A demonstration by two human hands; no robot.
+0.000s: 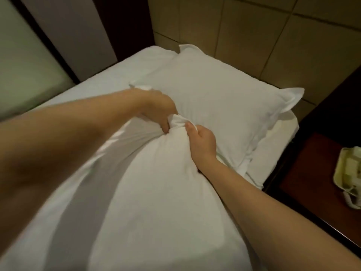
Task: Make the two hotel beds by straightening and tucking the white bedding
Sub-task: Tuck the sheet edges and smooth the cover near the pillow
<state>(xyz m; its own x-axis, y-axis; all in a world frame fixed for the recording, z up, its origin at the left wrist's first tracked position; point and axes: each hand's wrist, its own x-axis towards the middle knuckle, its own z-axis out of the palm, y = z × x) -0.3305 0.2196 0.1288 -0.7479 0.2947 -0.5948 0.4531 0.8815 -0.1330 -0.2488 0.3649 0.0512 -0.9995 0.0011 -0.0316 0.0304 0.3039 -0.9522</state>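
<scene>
- Plump white cotton bedding bundle (156,192) fills the near frame and lies on the white-sheeted mattress (105,81). It could be a pillow or a folded duvet; hard to tell.
- Left hand (158,112) and right hand (202,142) both clench its gathered far end, fingers curled into the cloth, hands nearly touching.
- Likely light, soft and floppy. Slack fabric slips and wrinkles, so take fistfuls at corners or seams, not mid-panel.
- Flanged white rectangular pillow (218,106) sits just beyond the bundle, at the wall end.
- Dark wooden nightstand (312,173) with cream telephone (349,173) stands to the right.
</scene>
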